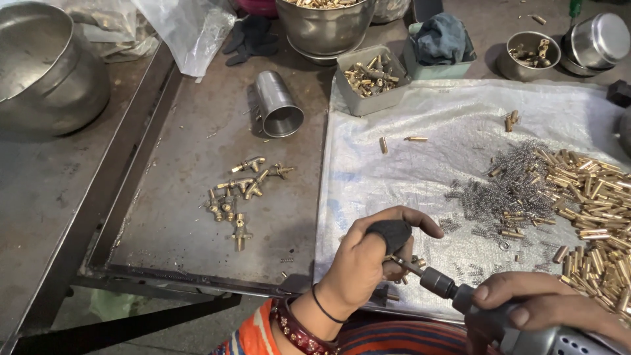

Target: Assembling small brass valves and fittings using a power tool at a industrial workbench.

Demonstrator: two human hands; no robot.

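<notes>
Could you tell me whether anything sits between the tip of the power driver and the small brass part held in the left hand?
Nothing visible does. The driver in the right hand points its bit straight at the brass part pinched in the left hand, seemingly touching it.

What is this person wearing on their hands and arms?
The left hand has a dark fabric cover over the thumb, a thin black band and a dark red studded bangle at the wrist, then an orange patterned sleeve. The right hand is bare, with nothing worn on it.
</notes>
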